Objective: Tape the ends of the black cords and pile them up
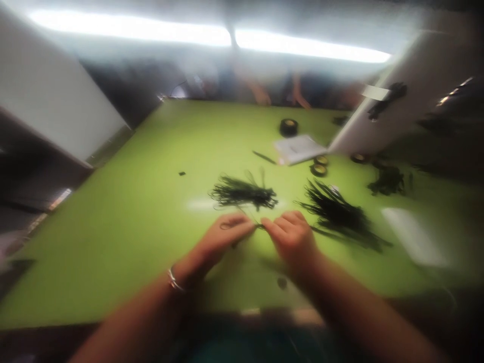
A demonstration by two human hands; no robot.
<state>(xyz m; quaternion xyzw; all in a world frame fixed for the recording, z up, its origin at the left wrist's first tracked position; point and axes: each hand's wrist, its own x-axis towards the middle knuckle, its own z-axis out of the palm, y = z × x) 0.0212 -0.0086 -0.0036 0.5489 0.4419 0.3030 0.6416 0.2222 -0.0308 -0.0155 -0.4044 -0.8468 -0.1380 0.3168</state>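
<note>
My left hand (pixel 230 231) and my right hand (pixel 293 234) meet over the green table, both closed in a pinch. Between their fingertips runs a thin black cord (pixel 260 226), with a loop of it over the back of my left hand. Just beyond lies a bundle of black looped cords (pixel 245 192). To the right of my right hand is a larger pile of black cords (pixel 338 212), its loops pointing away to the upper left. Blur hides the exact form of the cord at my fingertips.
Behind the bundles are a pen (pixel 263 157), a white notebook (pixel 298 148) and black tape rolls (pixel 289 127). A white panel (pixel 381 101) rises at the right, near a dark heap (pixel 387 180). Another person's hands (pixel 260 95) show at the far edge.
</note>
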